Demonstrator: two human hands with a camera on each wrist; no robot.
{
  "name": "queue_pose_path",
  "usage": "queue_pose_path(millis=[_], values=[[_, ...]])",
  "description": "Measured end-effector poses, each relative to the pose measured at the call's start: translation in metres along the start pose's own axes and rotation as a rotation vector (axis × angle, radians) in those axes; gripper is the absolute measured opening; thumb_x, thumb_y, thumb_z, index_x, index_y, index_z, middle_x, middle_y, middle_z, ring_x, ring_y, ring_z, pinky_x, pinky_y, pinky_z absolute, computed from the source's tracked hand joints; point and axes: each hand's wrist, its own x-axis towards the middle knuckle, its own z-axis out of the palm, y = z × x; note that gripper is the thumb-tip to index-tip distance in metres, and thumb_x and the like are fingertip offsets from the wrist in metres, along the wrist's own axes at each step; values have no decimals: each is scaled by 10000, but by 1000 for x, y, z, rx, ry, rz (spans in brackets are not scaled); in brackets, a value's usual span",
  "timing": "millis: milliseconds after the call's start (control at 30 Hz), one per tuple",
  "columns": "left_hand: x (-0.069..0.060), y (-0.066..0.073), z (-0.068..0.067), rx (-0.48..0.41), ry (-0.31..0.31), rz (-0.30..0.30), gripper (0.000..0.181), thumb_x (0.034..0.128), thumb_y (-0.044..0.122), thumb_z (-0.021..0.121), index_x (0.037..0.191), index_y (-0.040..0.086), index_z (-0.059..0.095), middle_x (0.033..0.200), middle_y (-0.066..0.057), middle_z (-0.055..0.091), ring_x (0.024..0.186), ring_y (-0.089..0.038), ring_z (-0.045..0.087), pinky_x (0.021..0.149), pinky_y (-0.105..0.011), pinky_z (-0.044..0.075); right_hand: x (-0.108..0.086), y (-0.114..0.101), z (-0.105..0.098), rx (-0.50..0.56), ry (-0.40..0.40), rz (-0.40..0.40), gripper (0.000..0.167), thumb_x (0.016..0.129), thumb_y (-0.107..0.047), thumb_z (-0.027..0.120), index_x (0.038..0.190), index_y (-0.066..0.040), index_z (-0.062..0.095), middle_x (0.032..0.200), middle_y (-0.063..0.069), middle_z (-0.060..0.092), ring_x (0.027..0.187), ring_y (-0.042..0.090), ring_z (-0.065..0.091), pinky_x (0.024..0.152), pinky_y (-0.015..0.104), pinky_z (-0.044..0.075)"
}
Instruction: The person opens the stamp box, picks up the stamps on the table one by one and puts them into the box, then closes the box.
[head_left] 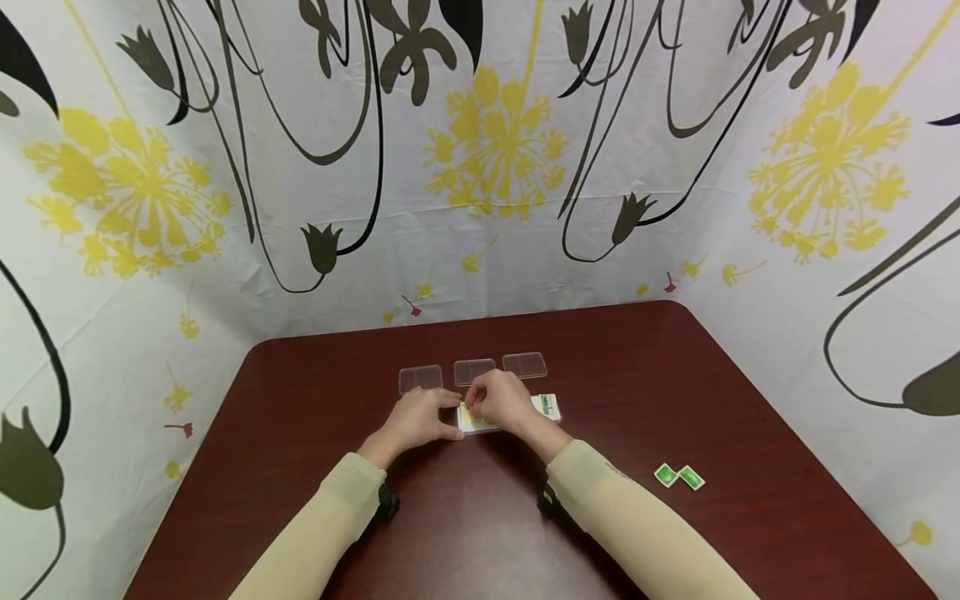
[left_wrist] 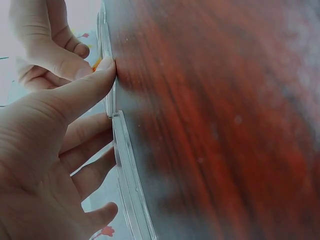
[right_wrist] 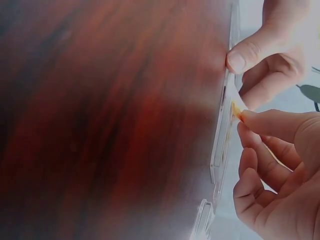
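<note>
In the head view a flat clear case (head_left: 477,427) with a white and yellow surface lies in front of both hands. My left hand (head_left: 417,419) grips its left end, with the thumb at the near edge and fingers at the far one. My right hand (head_left: 504,402) is over the case. In the right wrist view, that hand (right_wrist: 287,172) pinches a small yellow-orange piece (right_wrist: 237,110) between thumb and index finger, close against the case (right_wrist: 219,137). The left wrist view has my left thumb (left_wrist: 92,86) along the edge, partly hiding the piece.
Beyond the hands lie three clear trays (head_left: 421,378) (head_left: 474,372) (head_left: 525,365). A white and green piece (head_left: 547,407) is right of my right hand. Two small green-and-white squares (head_left: 665,475) (head_left: 692,477) rest farther right on the dark red table (head_left: 750,533). Patterned fabric surrounds the table.
</note>
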Motion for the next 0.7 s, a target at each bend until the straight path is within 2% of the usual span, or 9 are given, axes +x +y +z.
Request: queue_pose_path(millis=[233,533,700], values=[[0,0,0,-2,8,0,613,809,478,831,1324,176,692,1336,21,646,1234,-208,589,1069,-525,395,2,0,4,-75,-7,-52,190,726,-21,719,719,-206,761,670,-149,655,650,76,592,606,297,489],[0,-1,1,-12,-3,-5,627,816,487,821,1347,190,674,1351,21,637,1234,-198,591,1046,-500,430,3,-3,6,-113,-43,-61,178,766,-36,728,730,-208,758,663,-168,624,610,70,568,567,295,481],[0,-1,1,-15,0,-4,620,819,483,820,1346,191,675,1349,22,638,1230,-196,592,1037,-492,440,2,-4,6,-124,-54,-60,168,760,-39,748,737,-206,751,696,-112,661,608,86,560,567,310,479]])
